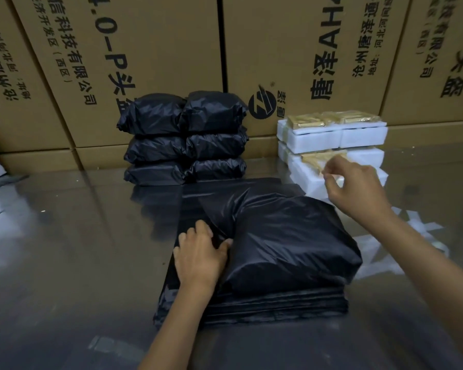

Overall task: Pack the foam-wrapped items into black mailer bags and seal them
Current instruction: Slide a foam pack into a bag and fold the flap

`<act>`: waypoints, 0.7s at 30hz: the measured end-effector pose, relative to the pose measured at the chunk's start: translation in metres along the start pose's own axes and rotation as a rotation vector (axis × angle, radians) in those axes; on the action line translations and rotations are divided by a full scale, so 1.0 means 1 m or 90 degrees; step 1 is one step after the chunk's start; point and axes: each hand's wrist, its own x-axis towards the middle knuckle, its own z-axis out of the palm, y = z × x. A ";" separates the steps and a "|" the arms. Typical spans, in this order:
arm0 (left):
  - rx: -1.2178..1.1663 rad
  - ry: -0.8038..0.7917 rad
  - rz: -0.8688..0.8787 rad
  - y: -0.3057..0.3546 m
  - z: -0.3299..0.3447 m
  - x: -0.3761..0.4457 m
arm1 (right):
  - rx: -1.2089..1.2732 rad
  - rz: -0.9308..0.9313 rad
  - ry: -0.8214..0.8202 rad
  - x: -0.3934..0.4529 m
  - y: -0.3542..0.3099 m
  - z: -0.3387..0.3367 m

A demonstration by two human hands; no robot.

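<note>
A filled black mailer bag (pixel 292 244) lies on top of a flat stack of empty mailer bags (pixel 251 308) on the glossy table (pixel 64 249). The left hand (pixel 201 252) presses down on the bag's folded open end, fingers fairly straight, thumb against the bulge. The right hand (pixel 356 188) hovers above the bag's far right corner, fingers loosely curled – whether it pinches anything I cannot tell. Just beyond it sit the foam-wrapped items (pixel 332 140), white blocks stacked in layers. Six sealed black parcels (pixel 185 140) are stacked against the cardboard boxes (pixel 278 49) – two columns of three
</note>
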 end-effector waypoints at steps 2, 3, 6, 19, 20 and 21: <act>-0.108 -0.001 -0.019 -0.004 -0.008 0.003 | -0.102 0.051 -0.027 -0.017 0.026 -0.005; -0.155 0.014 -0.002 -0.005 -0.013 0.004 | -0.138 0.082 -0.051 -0.027 0.038 -0.006; -0.282 0.072 0.161 0.008 -0.031 -0.002 | -0.226 0.146 -0.138 -0.057 0.066 -0.008; 0.077 -0.317 0.552 0.144 -0.002 -0.021 | 0.044 0.159 -0.089 -0.089 0.067 -0.006; 0.077 -0.317 0.548 0.145 0.003 -0.020 | 0.119 0.115 -0.130 -0.090 0.060 -0.003; 0.072 -0.311 0.548 0.145 0.007 -0.019 | 0.166 0.065 -0.174 -0.092 0.053 0.000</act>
